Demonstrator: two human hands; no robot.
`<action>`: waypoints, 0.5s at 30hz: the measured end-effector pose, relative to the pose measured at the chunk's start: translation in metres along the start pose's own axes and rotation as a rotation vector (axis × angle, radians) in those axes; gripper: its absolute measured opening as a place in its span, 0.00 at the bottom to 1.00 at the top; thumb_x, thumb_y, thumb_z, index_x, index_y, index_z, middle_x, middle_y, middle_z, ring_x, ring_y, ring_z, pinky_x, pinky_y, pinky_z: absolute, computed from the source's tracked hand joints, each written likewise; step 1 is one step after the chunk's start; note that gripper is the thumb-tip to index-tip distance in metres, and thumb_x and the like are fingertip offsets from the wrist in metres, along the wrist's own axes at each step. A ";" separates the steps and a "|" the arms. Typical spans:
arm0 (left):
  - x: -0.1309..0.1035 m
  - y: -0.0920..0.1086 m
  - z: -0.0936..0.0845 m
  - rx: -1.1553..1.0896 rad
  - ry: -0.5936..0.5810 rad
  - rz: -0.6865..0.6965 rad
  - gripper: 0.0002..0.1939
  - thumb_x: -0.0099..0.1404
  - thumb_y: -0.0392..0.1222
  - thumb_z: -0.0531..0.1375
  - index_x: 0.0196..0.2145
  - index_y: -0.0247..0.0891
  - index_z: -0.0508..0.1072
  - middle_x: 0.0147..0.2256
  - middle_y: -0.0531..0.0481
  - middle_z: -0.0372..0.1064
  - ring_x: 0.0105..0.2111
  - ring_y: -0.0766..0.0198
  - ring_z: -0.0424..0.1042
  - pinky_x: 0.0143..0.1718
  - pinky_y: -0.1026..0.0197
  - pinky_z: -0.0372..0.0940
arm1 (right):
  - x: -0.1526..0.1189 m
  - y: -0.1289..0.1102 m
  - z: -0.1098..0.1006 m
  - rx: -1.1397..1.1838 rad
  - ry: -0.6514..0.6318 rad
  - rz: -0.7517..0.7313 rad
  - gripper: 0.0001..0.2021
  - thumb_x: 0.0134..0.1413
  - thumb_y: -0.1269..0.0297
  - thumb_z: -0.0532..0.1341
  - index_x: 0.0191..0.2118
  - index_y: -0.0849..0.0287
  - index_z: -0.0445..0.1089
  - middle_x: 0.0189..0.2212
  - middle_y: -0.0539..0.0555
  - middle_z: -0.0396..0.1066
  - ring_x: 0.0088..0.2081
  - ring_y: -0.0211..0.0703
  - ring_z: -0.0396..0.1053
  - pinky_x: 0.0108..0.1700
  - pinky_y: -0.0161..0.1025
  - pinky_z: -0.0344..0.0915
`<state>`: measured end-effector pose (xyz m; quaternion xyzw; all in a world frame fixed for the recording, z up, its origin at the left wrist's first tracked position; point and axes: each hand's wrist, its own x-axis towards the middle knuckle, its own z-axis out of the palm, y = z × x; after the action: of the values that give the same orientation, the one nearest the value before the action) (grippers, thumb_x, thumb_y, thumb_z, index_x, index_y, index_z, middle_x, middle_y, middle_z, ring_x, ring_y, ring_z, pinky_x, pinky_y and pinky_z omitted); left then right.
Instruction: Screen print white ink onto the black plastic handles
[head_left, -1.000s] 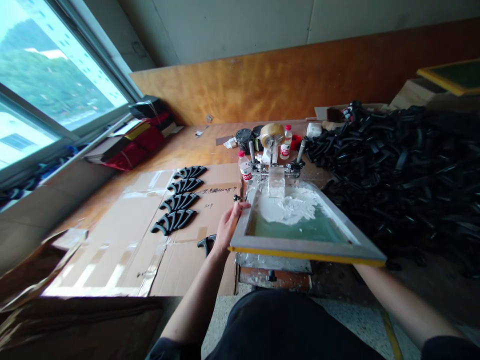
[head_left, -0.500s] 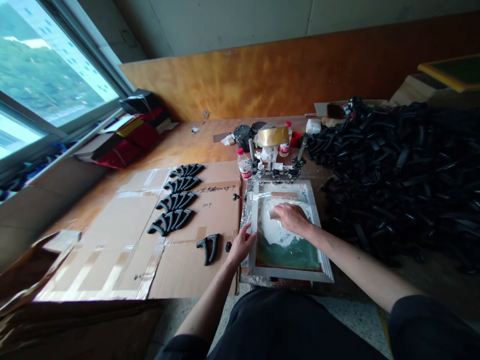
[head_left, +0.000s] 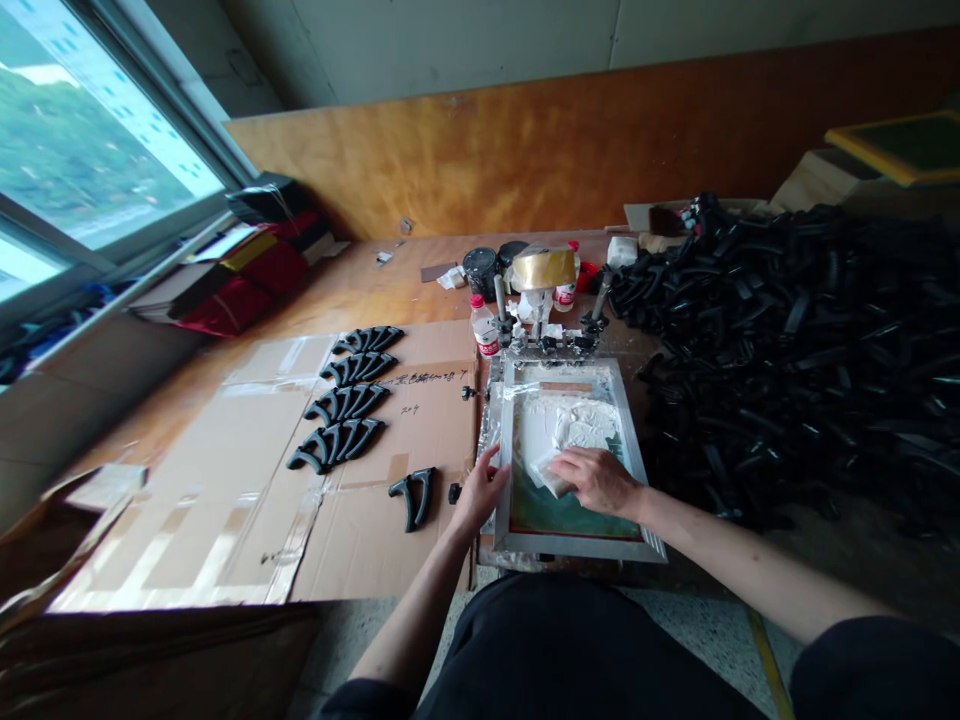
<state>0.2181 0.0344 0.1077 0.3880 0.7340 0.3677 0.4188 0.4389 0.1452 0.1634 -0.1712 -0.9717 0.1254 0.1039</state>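
A silver-framed printing screen (head_left: 637, 420) with green mesh lies flat before me, thick white ink (head_left: 589, 422) spread over its upper and middle part. On the mesh, my right hand (head_left: 600, 480) is closed around a whitish, ink-smeared scraper (head_left: 551, 476), tilted, at the lower edge of the ink. My left hand (head_left: 482, 490) is at the left side of the frame, fingers apart, thumb close against the edge; whether it presses on it I cannot tell. Left of it, a pair of black curved handle-like parts (head_left: 412, 497) lies on cardboard (head_left: 247, 450).
Several rows of black curved parts (head_left: 336, 444) lie farther left. A big heap of black parts (head_left: 750, 370) fills the right side. Behind the screen are a metal clamp stand (head_left: 551, 340), a red-capped bottle (head_left: 485, 328) and a black tub (head_left: 481, 270).
My right hand has drawn the scraper down the screen toward me, leaving a smoothed white band on the left and rough ink to its right. My left hand stays by the frame.
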 end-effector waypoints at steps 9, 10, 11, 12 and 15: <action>-0.025 0.063 -0.029 -0.270 -0.060 0.044 0.33 0.62 0.60 0.57 0.59 0.40 0.65 0.21 0.59 0.59 0.18 0.72 0.55 0.19 0.69 0.51 | 0.071 0.067 -0.071 0.055 0.292 0.446 0.28 0.55 0.57 0.64 0.61 0.48 0.62 0.43 0.52 0.75 0.37 0.44 0.72 0.39 0.39 0.64; -0.027 0.076 -0.033 -0.311 -0.032 0.069 0.30 0.63 0.62 0.55 0.54 0.39 0.70 0.21 0.57 0.61 0.18 0.72 0.56 0.19 0.69 0.52 | 0.066 0.084 -0.082 0.078 0.360 0.508 0.25 0.57 0.55 0.63 0.60 0.51 0.64 0.40 0.52 0.76 0.35 0.43 0.71 0.39 0.39 0.63; -0.028 0.091 -0.037 -0.360 0.006 0.102 0.29 0.64 0.64 0.52 0.48 0.37 0.73 0.22 0.55 0.64 0.19 0.71 0.59 0.19 0.68 0.54 | 0.056 0.101 -0.091 0.111 0.439 0.573 0.22 0.60 0.55 0.60 0.58 0.54 0.66 0.37 0.53 0.75 0.34 0.42 0.70 0.38 0.39 0.62; -0.027 0.105 -0.040 -0.419 0.049 0.148 0.30 0.64 0.65 0.50 0.44 0.37 0.74 0.25 0.52 0.66 0.21 0.70 0.62 0.21 0.67 0.57 | 0.042 0.116 -0.097 0.150 0.522 0.634 0.19 0.62 0.55 0.56 0.54 0.59 0.68 0.34 0.54 0.75 0.32 0.41 0.69 0.37 0.39 0.61; -0.013 0.147 -0.047 -0.598 0.104 0.314 0.29 0.65 0.66 0.49 0.45 0.38 0.72 0.36 0.47 0.72 0.30 0.65 0.70 0.28 0.64 0.66 | -0.001 0.137 -0.090 0.232 0.617 0.688 0.20 0.66 0.55 0.49 0.41 0.65 0.72 0.27 0.56 0.72 0.27 0.40 0.64 0.33 0.40 0.59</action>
<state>0.2185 0.0763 0.2572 0.3370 0.5457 0.6458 0.4143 0.5034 0.2884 0.2105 -0.4995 -0.7620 0.2036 0.3584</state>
